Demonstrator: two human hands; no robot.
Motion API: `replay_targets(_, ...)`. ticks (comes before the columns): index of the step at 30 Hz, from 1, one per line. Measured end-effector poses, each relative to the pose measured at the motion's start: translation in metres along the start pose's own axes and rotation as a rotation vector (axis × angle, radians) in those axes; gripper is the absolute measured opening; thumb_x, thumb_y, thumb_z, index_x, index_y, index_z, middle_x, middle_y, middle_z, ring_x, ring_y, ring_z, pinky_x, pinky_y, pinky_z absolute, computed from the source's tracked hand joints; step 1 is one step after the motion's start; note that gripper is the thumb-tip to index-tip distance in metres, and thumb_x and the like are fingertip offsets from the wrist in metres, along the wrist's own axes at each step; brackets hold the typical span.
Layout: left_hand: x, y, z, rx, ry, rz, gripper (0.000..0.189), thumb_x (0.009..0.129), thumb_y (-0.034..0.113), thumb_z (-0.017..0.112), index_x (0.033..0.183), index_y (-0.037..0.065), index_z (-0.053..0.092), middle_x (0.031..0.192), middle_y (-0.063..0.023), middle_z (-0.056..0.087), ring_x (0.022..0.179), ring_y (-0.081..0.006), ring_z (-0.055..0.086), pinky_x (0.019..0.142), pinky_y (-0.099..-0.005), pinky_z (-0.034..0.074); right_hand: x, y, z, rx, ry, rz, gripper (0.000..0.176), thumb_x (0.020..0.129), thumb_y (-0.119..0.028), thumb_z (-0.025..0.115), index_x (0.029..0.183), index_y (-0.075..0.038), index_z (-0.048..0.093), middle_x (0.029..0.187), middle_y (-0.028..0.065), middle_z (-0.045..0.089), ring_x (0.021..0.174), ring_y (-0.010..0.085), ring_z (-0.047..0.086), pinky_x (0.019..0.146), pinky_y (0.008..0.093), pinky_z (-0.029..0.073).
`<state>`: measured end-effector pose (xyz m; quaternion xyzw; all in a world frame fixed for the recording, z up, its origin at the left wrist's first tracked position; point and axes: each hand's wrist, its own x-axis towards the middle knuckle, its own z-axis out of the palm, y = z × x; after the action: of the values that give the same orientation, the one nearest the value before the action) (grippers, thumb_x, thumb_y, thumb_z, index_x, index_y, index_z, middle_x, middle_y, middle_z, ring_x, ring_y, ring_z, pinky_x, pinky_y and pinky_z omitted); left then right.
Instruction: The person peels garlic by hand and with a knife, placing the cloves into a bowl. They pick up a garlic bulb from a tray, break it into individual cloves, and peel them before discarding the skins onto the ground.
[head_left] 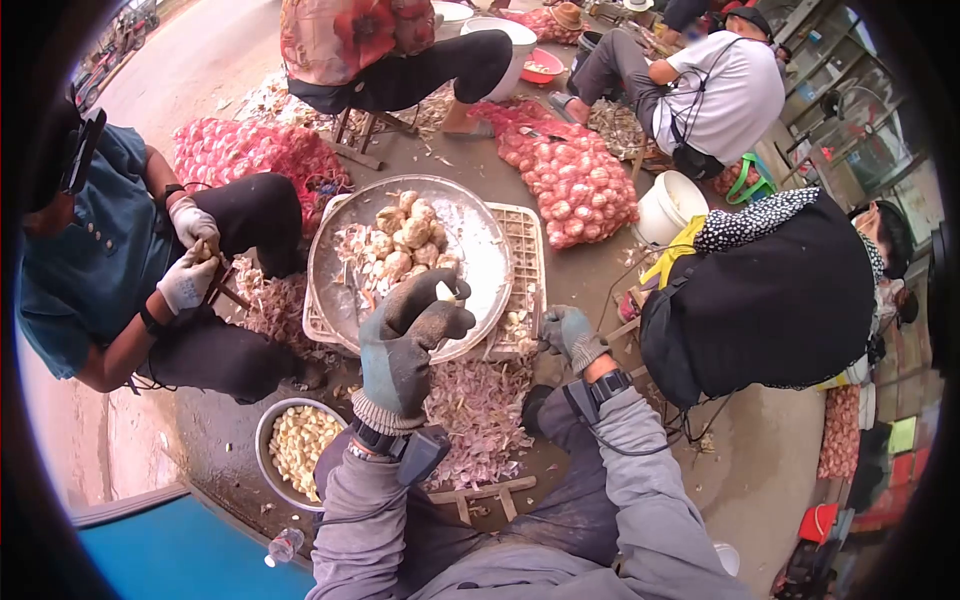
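Note:
My left hand (402,345), in a grey-green work glove, is raised over the near edge of a round metal pan (487,240). A pale garlic clove (445,292) shows between its curled thumb and fingers. Several garlic bulbs (412,232) are heaped in the pan among loose skins. To the right of the pan is my right hand (572,335), also gloved, with fingers curled in. Whatever it may hold is hidden. Between my legs lies a pile of garlic skins (478,415). Peeled cloves (303,440) fill a metal bowl (262,447) by my left leg.
The pan rests on a plastic crate (533,265). Red net sacks of garlic (575,190) lie beyond it. A gloved co-worker (100,250) sits at left; others sit ahead and at right. A white bucket (672,207) stands at right, a plastic bottle (285,546) at lower left.

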<state>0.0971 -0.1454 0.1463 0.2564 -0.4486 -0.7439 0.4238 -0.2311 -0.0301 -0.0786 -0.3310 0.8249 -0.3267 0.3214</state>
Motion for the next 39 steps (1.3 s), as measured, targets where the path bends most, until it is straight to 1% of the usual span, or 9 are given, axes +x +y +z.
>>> replay_targets(4,-0.001,-0.009,0.002,-0.002,-0.037,-0.060,0.034,0.098,0.008,0.063,0.131,-0.003,0.061,0.111,-0.0123,0.071,0.088,-0.0180,0.070,0.080,-0.0310,0.057,-0.064,-0.099,-0.022,0.160,-0.071,0.013,0.019,0.086,-0.011,0.071,0.100,0.002,0.071,0.079,0.0090,0.072,0.068,0.0186,0.070,0.063,0.0321,0.056)
replay_targets(10,-0.004,-0.008,0.006,0.013,-0.073,-0.112,0.041,0.097,0.012,0.063,0.135,-0.003,0.061,0.111,-0.0087,0.072,0.088,-0.0161,0.068,0.083,-0.0304,0.054,-0.046,-0.092,-0.009,0.269,-0.087,0.049,0.014,0.089,-0.007,0.066,0.098,0.003,0.065,0.076,0.0040,0.066,0.062,0.0153,0.069,0.053,0.0296,0.053)
replay_targets(15,-0.003,-0.009,0.012,0.034,-0.049,-0.138,0.038,0.097,0.012,0.062,0.133,-0.002,0.062,0.109,-0.0076,0.070,0.088,-0.0154,0.068,0.083,-0.0297,0.054,-0.008,-0.035,0.022,0.086,-0.073,0.076,0.009,0.090,-0.006,0.064,0.095,0.001,0.067,0.071,0.0080,0.066,0.059,0.0189,0.070,0.049,0.0318,0.053)
replay_targets(17,-0.002,-0.010,0.013,0.019,-0.050,-0.139,0.037,0.098,0.012,0.062,0.132,-0.002,0.063,0.108,-0.0070,0.070,0.088,-0.0151,0.067,0.083,-0.0295,0.054,-0.002,-0.023,0.033,-0.268,0.028,-0.038,0.012,0.085,-0.014,0.066,0.090,-0.003,0.068,0.072,0.0162,0.068,0.063,0.0267,0.069,0.058,0.0398,0.055)
replay_targets(21,-0.001,-0.014,0.011,0.043,-0.094,-0.110,0.036,0.096,0.014,0.065,0.129,-0.001,0.063,0.103,-0.0050,0.067,0.087,-0.0151,0.067,0.083,-0.0295,0.053,-0.014,-0.043,0.041,-0.171,-0.012,0.066,0.021,0.082,-0.021,0.068,0.095,-0.005,0.072,0.083,0.0204,0.072,0.074,0.0348,0.072,0.070,0.0451,0.058)
replay_targets(24,-0.002,-0.015,0.010,0.022,-0.082,-0.129,0.037,0.096,0.013,0.065,0.130,-0.001,0.064,0.103,-0.0051,0.068,0.087,-0.0149,0.067,0.083,-0.0297,0.053,0.015,0.006,0.057,-0.150,-0.020,-0.092,0.024,0.084,-0.020,0.067,0.103,-0.006,0.073,0.080,0.0198,0.071,0.073,0.0334,0.072,0.070,0.0433,0.058)
replay_targets(28,-0.001,-0.011,0.007,0.076,-0.009,-0.156,0.032,0.096,0.003,0.068,0.127,-0.002,0.064,0.110,-0.0068,0.071,0.094,-0.0134,0.069,0.083,-0.0279,0.056,-0.028,-0.094,0.009,-0.571,-0.110,-0.150,0.020,0.091,-0.018,0.066,0.101,-0.001,0.071,0.077,0.0111,0.073,0.067,0.0186,0.071,0.060,0.0335,0.057)
replay_targets(30,0.001,-0.016,0.011,0.076,-0.008,-0.156,0.032,0.095,0.003,0.069,0.126,-0.001,0.065,0.110,-0.0063,0.071,0.095,-0.0122,0.068,0.083,-0.0271,0.056,-0.055,-0.133,-0.014,0.179,-0.188,0.037,0.025,0.095,-0.025,0.067,0.102,-0.001,0.072,0.078,0.0076,0.069,0.074,0.0148,0.068,0.066,0.0303,0.055)
replay_targets(39,0.000,-0.047,0.025,0.813,-0.072,0.203,0.034,0.084,-0.001,0.077,0.118,0.003,0.070,0.100,-0.0060,0.069,0.091,-0.0143,0.066,0.080,-0.0278,0.053,-0.119,-0.203,-0.023,0.724,-0.447,-0.164,0.034,0.101,-0.022,0.066,0.120,0.005,0.061,0.097,0.0023,0.065,0.084,0.0103,0.062,0.071,0.0243,0.052)
